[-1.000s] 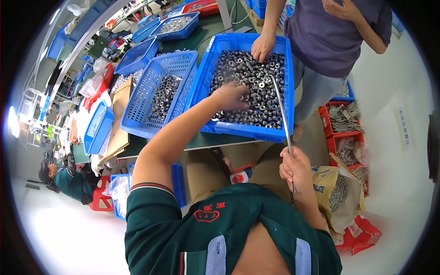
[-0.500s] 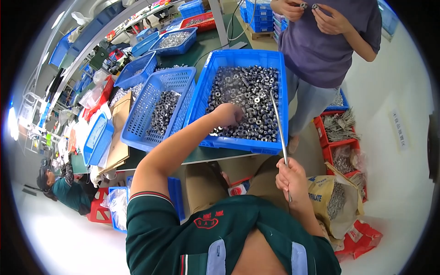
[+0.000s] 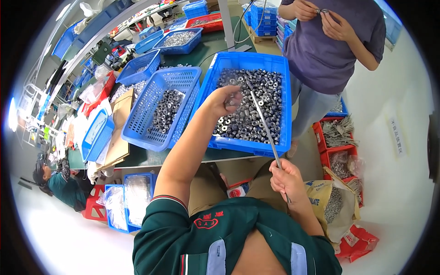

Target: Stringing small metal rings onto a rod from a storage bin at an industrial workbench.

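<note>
In my right hand [image 3: 288, 180] is a thin metal rod [image 3: 266, 126], gripped near its lower end. It slants up and to the left across the large blue bin [image 3: 288, 110], its far end over a heap of small metal rings [image 3: 250, 120]. My left hand [image 3: 224, 100] hovers over the left part of this heap, close to the rod's far half. Its fingers are loosely bent and apart, and I see nothing held in them.
A blue perforated basket [image 3: 133, 120] with more rings stands left of the bin. Flattened cardboard [image 3: 120, 123] lies beyond it. Another person [image 3: 321, 59] stands across at the right, handling small parts. Red crates [image 3: 324, 137] and a paper sack [image 3: 321, 195] are on the floor at right.
My left hand has risen out of the rings and moved farther up the bin, its fingers loosening. The rod's far end has swung to the left; the other person's hands have come together.
</note>
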Demonstrator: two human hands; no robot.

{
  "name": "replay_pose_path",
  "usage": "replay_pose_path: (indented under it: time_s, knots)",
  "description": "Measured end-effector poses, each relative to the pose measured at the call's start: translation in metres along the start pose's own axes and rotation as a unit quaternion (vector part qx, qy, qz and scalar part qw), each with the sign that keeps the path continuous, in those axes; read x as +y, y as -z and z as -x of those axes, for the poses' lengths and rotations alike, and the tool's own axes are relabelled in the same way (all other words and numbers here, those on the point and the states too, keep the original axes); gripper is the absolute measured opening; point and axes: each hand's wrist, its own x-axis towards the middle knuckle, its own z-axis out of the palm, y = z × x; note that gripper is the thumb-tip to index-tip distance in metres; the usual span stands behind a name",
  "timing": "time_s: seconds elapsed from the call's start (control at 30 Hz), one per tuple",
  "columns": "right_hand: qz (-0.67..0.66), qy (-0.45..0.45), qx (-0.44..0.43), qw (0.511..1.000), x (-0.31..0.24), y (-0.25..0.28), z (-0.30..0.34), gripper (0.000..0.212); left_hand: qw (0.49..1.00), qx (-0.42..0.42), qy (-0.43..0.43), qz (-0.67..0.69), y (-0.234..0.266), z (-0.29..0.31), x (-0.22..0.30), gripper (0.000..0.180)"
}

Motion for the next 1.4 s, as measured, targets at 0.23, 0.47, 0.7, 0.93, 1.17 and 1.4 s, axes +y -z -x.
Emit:
replay_pose_path:
  time_s: [0.23, 0.47, 0.7, 0.93, 1.17, 1.4]
  knots:
    - [0.020, -0.012, -0.024, 0.999, 0.001, -0.004, -0.011, 0.014, 0.999, -0.031, -0.029, -0.009, -0.009, 0.012, -0.003, 0.019]
    - [0.036, -0.024, -0.020, 0.999, -0.001, -0.006, -0.013, 0.015, 0.993, -0.101, -0.057, 0.006, 0.000, 0.009, -0.005, 0.015]
    - [0.051, -0.019, -0.018, 0.998, 0.001, -0.013, -0.017, 0.015, 0.993, -0.095, -0.068, 0.000, -0.010, 0.014, -0.005, 0.012]
    - [0.150, 0.020, 0.044, 0.987, 0.022, -0.028, -0.033, 0.013, 0.989, -0.070, -0.110, 0.069, -0.011, 0.012, -0.008, 0.011]
    - [0.075, -0.006, 0.011, 0.997, 0.016, -0.036, -0.045, 0.013, 0.983, -0.059, -0.120, 0.126, 0.000, 0.012, -0.001, 0.013]
    - [0.308, 0.119, 0.082, 0.940, 0.042, -0.039, -0.060, 0.010, 0.977, -0.024, -0.129, 0.167, -0.012, 0.017, 0.000, 0.016]
